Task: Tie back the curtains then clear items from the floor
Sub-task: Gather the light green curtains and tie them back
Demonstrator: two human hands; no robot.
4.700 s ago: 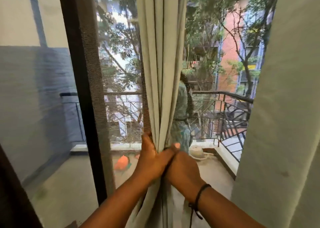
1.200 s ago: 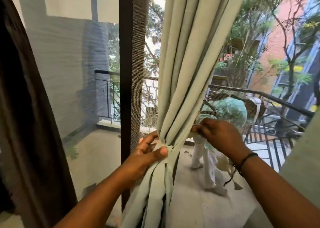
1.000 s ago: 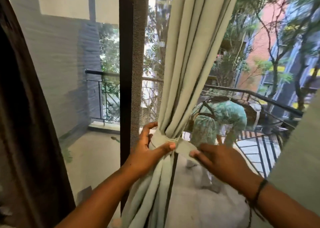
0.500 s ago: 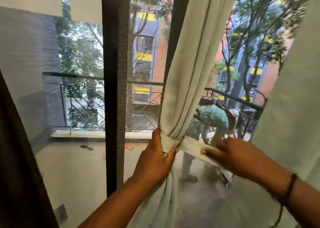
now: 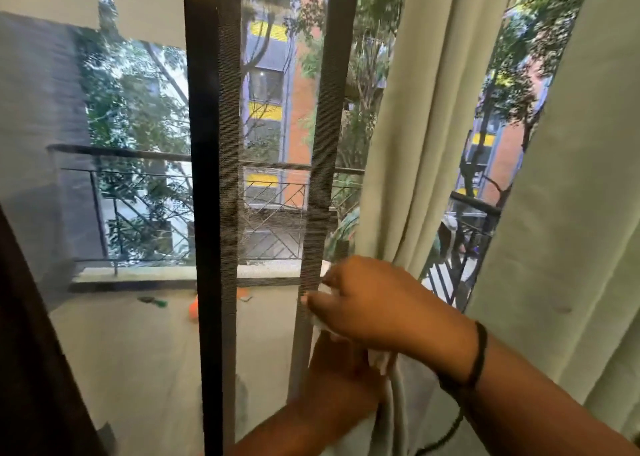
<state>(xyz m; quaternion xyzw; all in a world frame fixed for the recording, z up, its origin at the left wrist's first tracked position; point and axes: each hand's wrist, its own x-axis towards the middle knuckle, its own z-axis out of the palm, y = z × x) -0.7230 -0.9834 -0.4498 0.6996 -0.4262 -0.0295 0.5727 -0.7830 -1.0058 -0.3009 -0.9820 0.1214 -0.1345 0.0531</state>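
Note:
A pale green curtain hangs gathered in front of the balcony door. My right hand crosses over to the left of the bunch and pinches the pale tie-back strip at its fingertips. My left hand sits below it, gripping the gathered curtain; the right hand and wrist partly hide it. A second pale curtain panel hangs at the right edge.
A dark door frame with mesh screen stands left of the curtain. On the balcony floor beyond lie an orange object and a small green item. A metal railing bounds the balcony. A person is behind the curtain.
My right hand has swung from the right of the curtain across its front to the left, carrying the tie-back strip. The view has shifted, so the curtain sits further right.

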